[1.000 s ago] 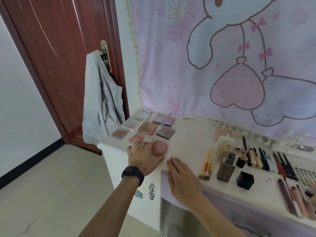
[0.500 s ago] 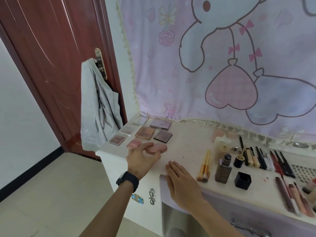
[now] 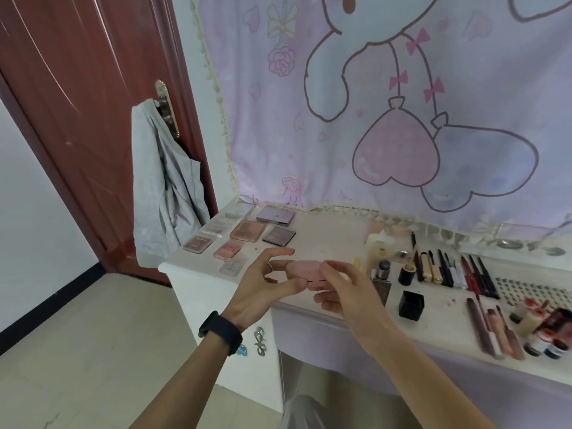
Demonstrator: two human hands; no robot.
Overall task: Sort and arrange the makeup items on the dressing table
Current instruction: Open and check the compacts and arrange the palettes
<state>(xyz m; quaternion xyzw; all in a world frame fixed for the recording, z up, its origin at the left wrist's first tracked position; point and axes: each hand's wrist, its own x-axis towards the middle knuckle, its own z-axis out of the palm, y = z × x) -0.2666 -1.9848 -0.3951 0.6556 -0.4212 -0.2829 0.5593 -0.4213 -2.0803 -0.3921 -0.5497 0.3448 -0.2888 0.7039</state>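
Observation:
A pink compact [image 3: 305, 271] is lifted a little above the dressing table [image 3: 328, 233]. My left hand [image 3: 266, 281], with a black watch on its wrist, pinches the compact's left side between thumb and fingers. From the right, my right hand [image 3: 340, 292] grips the compact's other end and hides part of it. Several flat palettes [image 3: 247, 231] lie in rows on the table's left end. Brushes, pencils and tubes [image 3: 448, 269] are lined up to the right.
A black cube-shaped pot [image 3: 411, 305] and a dark square bottle [image 3: 382, 278] stand near the front edge. More tubes and small jars [image 3: 538, 329] lie at the far right. A grey garment [image 3: 164, 187] hangs on the red door's handle, left of the table.
My left hand has lifted the pink compact off the table. My right hand rose from the table edge and took hold of the compact's right end.

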